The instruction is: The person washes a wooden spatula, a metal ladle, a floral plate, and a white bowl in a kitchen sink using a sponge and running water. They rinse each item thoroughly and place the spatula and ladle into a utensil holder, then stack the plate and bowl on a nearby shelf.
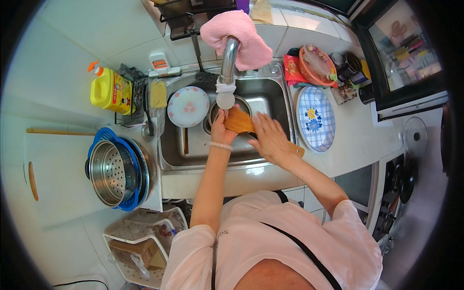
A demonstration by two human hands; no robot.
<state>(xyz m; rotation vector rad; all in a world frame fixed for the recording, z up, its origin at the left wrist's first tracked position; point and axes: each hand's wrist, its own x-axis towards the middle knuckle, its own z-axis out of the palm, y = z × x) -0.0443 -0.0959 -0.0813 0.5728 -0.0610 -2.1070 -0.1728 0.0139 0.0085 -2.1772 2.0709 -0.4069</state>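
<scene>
My left hand grips the edge of a wooden spatula under the faucet, over the sink. Against the spatula's other side rests my right hand, its fingers extended; the handle shows beyond it, pointing right. Behind the spatula a round metal pot sits in the basin, partly hidden. A white plate with pink flowers lies at the basin's left, above a dark stick-like utensil. A pink towel is wrapped around the faucet's top.
Left of the sink stand a yellow detergent bottle, a yellow sponge and stacked steamer and colanders. On the right counter are a blue checked oval plate, an orange basket and several jars. A black spatula hangs behind.
</scene>
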